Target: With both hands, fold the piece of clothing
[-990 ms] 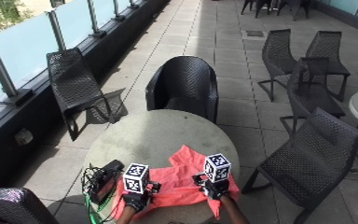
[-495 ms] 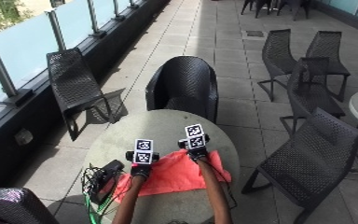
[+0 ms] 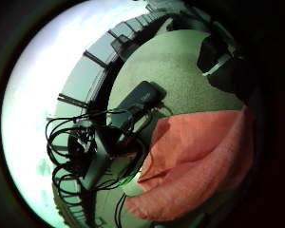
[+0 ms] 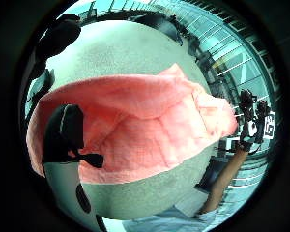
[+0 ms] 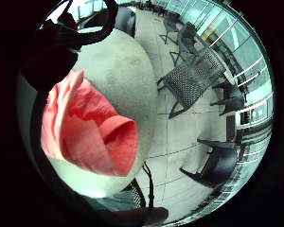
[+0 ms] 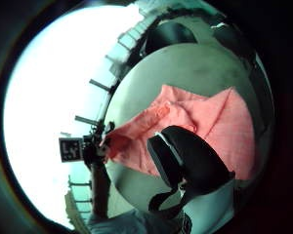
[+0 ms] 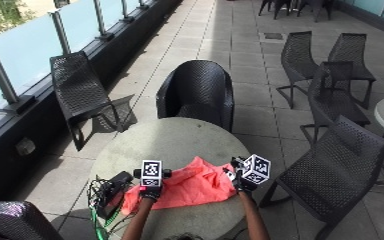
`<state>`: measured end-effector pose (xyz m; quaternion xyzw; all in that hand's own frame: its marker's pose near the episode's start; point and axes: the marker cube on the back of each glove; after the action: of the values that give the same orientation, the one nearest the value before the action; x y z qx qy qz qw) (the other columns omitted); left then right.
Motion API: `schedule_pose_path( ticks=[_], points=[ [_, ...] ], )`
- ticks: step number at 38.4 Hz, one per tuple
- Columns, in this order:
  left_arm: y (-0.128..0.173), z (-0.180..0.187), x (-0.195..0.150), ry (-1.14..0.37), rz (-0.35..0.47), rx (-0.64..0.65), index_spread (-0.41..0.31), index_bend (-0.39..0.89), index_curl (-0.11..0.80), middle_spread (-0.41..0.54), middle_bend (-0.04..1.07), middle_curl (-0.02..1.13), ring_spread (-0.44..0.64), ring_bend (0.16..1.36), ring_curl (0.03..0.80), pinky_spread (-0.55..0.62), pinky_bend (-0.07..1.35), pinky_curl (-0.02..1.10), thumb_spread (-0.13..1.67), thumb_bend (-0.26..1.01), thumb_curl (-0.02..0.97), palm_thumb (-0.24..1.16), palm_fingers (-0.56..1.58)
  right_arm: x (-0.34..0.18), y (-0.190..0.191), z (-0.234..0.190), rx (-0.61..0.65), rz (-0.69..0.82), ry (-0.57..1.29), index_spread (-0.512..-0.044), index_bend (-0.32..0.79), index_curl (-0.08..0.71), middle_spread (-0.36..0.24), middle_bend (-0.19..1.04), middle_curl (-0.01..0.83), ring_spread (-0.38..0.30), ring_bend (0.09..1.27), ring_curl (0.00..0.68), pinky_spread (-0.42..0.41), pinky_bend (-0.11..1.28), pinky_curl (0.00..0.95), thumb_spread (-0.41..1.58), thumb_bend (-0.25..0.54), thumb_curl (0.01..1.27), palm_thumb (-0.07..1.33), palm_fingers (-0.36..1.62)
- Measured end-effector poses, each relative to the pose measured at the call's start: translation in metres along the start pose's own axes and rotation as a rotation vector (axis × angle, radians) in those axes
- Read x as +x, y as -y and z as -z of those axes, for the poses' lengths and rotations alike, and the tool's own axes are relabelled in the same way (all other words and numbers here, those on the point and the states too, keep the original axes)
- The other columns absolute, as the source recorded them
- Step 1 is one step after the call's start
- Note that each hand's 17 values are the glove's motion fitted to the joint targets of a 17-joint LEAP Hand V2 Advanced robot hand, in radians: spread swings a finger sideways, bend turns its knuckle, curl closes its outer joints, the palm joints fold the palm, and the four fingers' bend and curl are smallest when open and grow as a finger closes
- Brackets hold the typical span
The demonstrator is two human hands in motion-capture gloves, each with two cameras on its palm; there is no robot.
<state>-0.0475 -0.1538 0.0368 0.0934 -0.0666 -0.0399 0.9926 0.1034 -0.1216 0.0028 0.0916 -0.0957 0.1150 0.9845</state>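
**A:** What sits on the table?

**B:** A round grey table (image 7: 179, 137) on a tiled terrace holds a coral-pink piece of clothing (image 7: 189, 187), lying on the near half, close to the person. It forms a rumpled band running from left to right, with a raised peak near its middle.

**A:** Where are the hands?

**B:** The left hand (image 7: 150, 192), in a black glove, is at the garment's left end. The right hand (image 7: 240, 184) is at the right end, near the table's right edge. The two forearms reach up from the lower edge of the outside view.

**A:** Are they gripping the cloth?

**B:** The left thumb-side palm view shows a dark gloved fingertip (image 4: 63, 133) lying against the pink fabric, and the cloth fills most of that view (so it is close to the palm). The right thumb-side view shows a gloved finger (image 6: 185, 156) curled over the fabric. I cannot tell for certain whether either hand pinches the cloth or only rests on it.

**A:** Anything else nearby?

**B:** A black box with tangled cables (image 7: 109, 190) lies on the table just left of the garment. Black woven chairs (image 7: 198, 92) stand around, one directly behind the table.
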Motion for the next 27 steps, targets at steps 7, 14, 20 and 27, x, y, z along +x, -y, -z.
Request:
schedule_pose_path(
  ticks=[7,14,20,27],
  points=[
    [0.000,-0.040,0.018,0.071,-0.075,0.019,-0.176,0.12,0.362,-0.199,0.16,0.40,-0.19,0.61,0.380,-0.06,0.45,0.45,1.24,-0.01,0.322,0.79,0.63,0.066,-0.035,-0.017,-0.030,-0.202,0.266,-0.324,0.13,0.313,-0.125,0.31,0.424,-0.024,0.43,0.361,0.061,0.61,0.402,1.14,-0.044,0.20,0.47,0.49],
    [-0.042,-0.006,0.028,0.076,-0.103,-0.156,-0.174,0.17,0.373,-0.159,0.14,0.38,-0.09,0.52,0.353,0.03,0.46,0.46,1.25,-0.03,0.324,0.73,0.55,0.082,-0.064,-0.031,-0.218,-0.371,0.178,-0.290,0.05,0.254,-0.069,0.23,0.400,0.069,0.45,0.349,0.110,0.71,0.408,1.07,-0.040,0.21,0.41,0.42],
    [-0.040,-0.041,0.032,-0.077,-0.088,-0.238,-0.121,0.16,0.376,-0.042,0.13,0.37,0.16,0.48,0.352,0.24,0.46,0.46,1.34,-0.08,0.236,0.42,0.21,0.068,-0.055,-0.039,-0.315,-0.418,0.159,-0.322,-0.06,0.137,-0.053,0.11,0.326,-0.127,0.80,0.395,-0.163,1.00,0.419,1.10,0.123,0.29,0.72,0.83],
    [-0.038,-0.047,0.038,-0.125,-0.081,-0.209,-0.089,0.14,0.354,0.007,0.16,0.33,0.28,0.53,0.319,0.38,0.45,0.41,1.45,-0.04,0.181,0.24,0.20,0.066,-0.049,-0.030,-0.342,-0.428,0.311,-0.330,0.03,0.121,-0.138,0.27,0.377,-0.209,0.88,0.450,-0.278,0.94,0.430,1.07,0.202,0.36,0.94,1.09]
  ],
)
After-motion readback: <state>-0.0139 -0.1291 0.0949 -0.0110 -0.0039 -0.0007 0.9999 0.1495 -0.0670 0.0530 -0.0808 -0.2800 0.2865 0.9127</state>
